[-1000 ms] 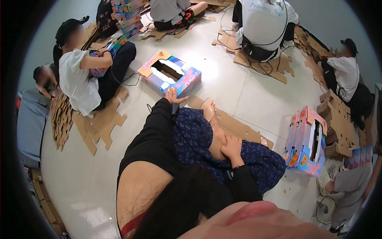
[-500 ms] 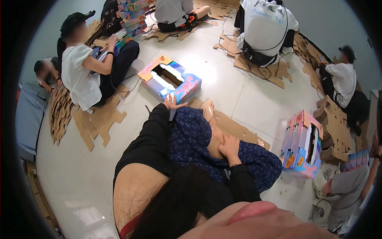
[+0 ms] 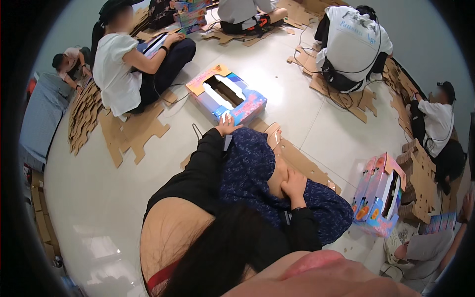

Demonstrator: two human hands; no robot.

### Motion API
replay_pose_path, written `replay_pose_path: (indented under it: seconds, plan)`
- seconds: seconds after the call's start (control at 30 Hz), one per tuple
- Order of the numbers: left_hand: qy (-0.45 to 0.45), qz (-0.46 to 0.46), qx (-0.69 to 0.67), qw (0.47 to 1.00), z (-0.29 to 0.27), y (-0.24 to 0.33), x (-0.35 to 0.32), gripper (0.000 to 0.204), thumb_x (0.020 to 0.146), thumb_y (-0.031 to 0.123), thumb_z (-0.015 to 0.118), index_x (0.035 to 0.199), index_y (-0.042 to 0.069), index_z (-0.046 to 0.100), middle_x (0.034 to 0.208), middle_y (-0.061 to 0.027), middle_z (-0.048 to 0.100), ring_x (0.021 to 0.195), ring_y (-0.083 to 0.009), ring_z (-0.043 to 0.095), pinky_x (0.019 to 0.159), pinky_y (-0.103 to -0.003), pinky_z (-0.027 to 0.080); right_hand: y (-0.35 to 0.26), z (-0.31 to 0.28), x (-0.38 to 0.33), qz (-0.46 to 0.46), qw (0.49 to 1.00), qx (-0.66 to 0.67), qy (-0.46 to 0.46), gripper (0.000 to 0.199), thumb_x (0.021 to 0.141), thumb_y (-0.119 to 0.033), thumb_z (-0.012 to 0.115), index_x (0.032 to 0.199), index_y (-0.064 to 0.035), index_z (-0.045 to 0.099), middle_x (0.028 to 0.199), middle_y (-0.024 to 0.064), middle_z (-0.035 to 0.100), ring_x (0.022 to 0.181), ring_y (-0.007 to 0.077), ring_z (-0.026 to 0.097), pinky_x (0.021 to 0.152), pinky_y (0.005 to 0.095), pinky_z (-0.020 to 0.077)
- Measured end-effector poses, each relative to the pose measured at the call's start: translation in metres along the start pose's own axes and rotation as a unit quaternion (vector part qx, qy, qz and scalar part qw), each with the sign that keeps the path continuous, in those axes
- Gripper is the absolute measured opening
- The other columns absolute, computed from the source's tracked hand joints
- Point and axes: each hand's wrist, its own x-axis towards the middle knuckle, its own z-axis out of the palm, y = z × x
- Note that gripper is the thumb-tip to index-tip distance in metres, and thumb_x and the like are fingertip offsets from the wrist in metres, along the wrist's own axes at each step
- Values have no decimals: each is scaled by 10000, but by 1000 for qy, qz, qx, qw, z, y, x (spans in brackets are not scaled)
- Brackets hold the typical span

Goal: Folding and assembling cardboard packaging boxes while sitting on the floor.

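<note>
A colourful cardboard box [image 3: 247, 105] with a cut-out opening in its top sits on the floor before me. At its near edge, my left hand [image 3: 227, 125] touches it with the fingers spread, gripping nothing. My right hand [image 3: 296, 188] is closed over my lower leg [image 3: 278, 171], its fingers curled against the skin. The leg is bent under a dark blue patterned skirt [image 3: 247, 161]. Beneath my foot lies a flat brown cardboard sheet [image 3: 302, 161].
Two similar boxes [image 3: 378, 195] stand close together at the right, beside a stack of brown cardboard [image 3: 418, 183]. Cut cardboard pieces [image 3: 133, 131] lie at the left. Several people sit around on the floor, among them one in white [image 3: 118, 69]. Cables trail between them.
The whole view has shifted, so most of the scene sits farther right. Both hands keep their places, the left at the box and the right on my leg.
</note>
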Motion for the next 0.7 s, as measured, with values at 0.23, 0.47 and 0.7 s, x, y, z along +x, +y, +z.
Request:
replay_pose_path:
  seconds: [0.23,0.47,0.7]
  plan:
    - [9,-33,-29,999,2,5,-5,1079,799,786,289,1447,-58,106,1534,-216,37,1425,-330,-77,1119,-503,-80,2,4,0,-29,999,-15,34,380,652,-187,517,998,-81,633,949,107,634,936,307,560,855,430,378]
    - [34,-59,-128,989,-4,17,-20,1028,829,740,303,1455,-44,78,1530,-233,-1,1416,-332,-133,1093,-511,-146,3,6,3,-22,1000,-14,18,420,651,-191,514,1039,-85,634,969,108,641,954,302,565,863,426,381]
    - [16,-83,-164,983,-15,34,-39,1025,835,726,317,1452,-50,57,1526,-244,3,1408,-357,-149,1094,-527,-136,1,1,2,-19,1000,-5,18,439,643,-174,515,1053,-77,637,951,122,648,943,328,571,843,444,408]
